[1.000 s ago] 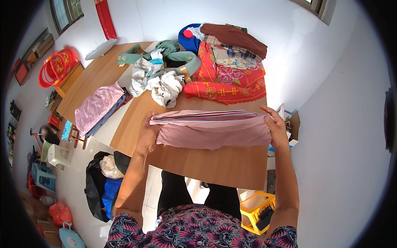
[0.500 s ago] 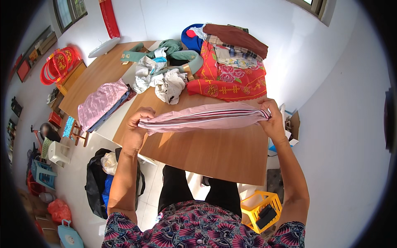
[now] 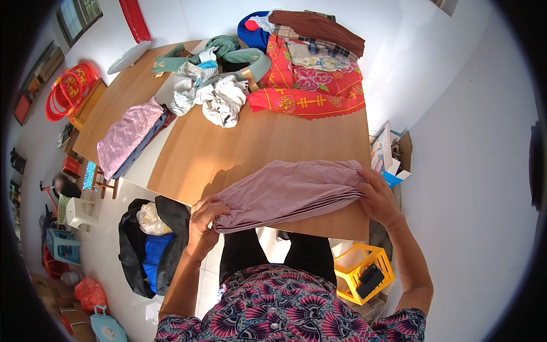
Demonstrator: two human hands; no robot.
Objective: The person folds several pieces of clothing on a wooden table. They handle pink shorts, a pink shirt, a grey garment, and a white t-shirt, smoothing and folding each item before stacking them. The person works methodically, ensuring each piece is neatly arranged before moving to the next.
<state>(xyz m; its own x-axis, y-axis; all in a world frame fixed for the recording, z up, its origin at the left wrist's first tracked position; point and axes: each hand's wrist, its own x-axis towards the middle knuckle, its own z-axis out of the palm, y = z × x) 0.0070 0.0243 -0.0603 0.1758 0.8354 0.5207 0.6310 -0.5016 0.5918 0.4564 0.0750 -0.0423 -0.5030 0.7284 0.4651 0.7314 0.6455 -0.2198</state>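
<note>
Stretched between my hands is a folded pink garment (image 3: 285, 191) with dark and white stripes along its near edge; it looks like trousers. It hangs at the table's front edge, partly over the wooden tabletop (image 3: 205, 151). My left hand (image 3: 205, 222) is closed on its left end, fingers over the top. At the other end, my right hand (image 3: 378, 196) pinches the corner between thumb and fingers. Farther back lie a crumpled white cloth (image 3: 224, 102), a red flowered cloth (image 3: 319, 85) and a folded brown cloth (image 3: 319, 29).
A folded pink and blue pile (image 3: 130, 134) sits at the table's left. Below on the floor, a black bag (image 3: 130, 251) gapes beside my left arm. A yellow plastic basket (image 3: 353, 262) stands near my right arm. Boxes (image 3: 393, 154) stand between table and wall.
Both hands have brought the pink garment down and nearer to me. Its striped band, earlier facing up along the middle, now runs along the near lower edge, with plain pink cloth on top.
</note>
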